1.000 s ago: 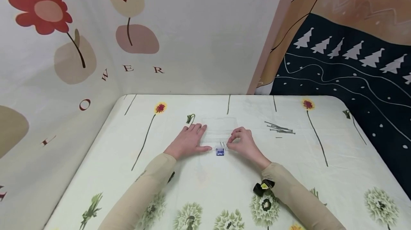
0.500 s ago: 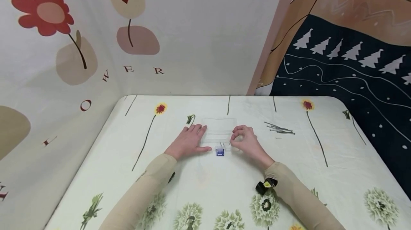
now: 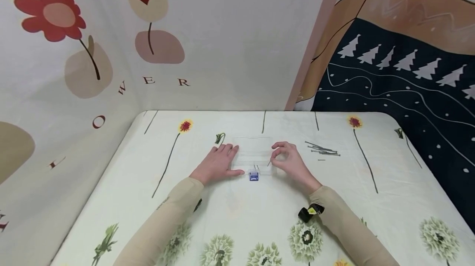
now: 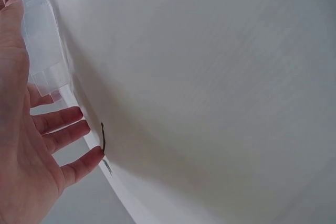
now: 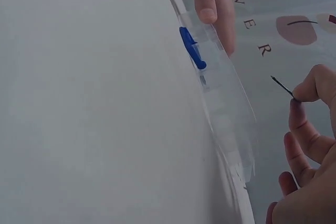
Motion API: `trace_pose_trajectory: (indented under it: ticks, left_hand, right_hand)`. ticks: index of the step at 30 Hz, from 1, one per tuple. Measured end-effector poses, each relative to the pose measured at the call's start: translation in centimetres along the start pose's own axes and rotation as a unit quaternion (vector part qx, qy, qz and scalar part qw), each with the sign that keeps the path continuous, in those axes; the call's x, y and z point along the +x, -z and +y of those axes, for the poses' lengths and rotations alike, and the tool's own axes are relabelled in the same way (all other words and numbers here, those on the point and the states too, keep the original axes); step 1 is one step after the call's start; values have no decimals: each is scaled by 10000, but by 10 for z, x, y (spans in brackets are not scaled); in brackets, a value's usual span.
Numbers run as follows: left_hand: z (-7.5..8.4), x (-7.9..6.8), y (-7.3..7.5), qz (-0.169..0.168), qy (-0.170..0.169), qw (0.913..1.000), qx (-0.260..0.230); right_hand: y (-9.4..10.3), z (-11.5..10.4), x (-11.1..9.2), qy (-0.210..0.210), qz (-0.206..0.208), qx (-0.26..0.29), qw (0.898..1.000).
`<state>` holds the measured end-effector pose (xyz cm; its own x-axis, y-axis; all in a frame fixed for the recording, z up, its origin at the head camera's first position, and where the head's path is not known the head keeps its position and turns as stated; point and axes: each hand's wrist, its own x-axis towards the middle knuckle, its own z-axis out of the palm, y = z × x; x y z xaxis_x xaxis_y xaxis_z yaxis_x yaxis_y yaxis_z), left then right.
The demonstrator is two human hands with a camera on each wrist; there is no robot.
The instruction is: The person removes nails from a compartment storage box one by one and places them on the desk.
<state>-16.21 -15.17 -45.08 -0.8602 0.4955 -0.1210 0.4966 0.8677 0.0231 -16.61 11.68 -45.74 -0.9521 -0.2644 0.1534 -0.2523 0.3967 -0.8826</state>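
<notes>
A clear plastic box [image 3: 253, 144] with a blue latch [image 3: 254, 177] lies on the table, the latch toward me. Two small thin nails [image 3: 256, 167] show by its front edge. My left hand [image 3: 218, 164] rests along the box's left side, fingers straight and thumb at the front corner. In the left wrist view those fingers lie spread beside the box wall [image 4: 44, 45]. Over the right front of the box, my right hand [image 3: 291, 164] pinches a thin dark nail [image 5: 282, 86] between thumb and forefinger, its pointed end sticking out. The other right fingers are loosely bent.
Several long dark nails [image 3: 323, 149] lie in a loose pile to the right of the box. A single short nail [image 3: 321, 160] lies just in front of them. A flower-print cloth [image 3: 208, 224] covers the table, with printed hangings [image 3: 230, 51] behind it.
My right hand has moved a little to the right and back from the latch, still pinching the nail, which now shows tilted below the fingertips. The left hand and box stay put.
</notes>
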Motion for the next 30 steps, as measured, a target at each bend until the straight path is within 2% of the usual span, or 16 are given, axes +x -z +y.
trace_pose_trajectory:
  ticks: [8,16,22,30]
  left_hand:
    - [-2,0,-1,34,-47,10000,-64]
    - [-1,1,-2,-13,-36,10000,-80]
    - [-1,2,-2,-51,-10,10000,22]
    - [-1,1,-2,-31,10,10000,-37]
  right_hand:
    - [18,8,1,-85,287,257,9992]
    - [39,14,-2,-146,509,234,9983]
    - [60,20,-5,-289,688,18,9972]
    - [84,31,-8,-254,942,-32,9952]
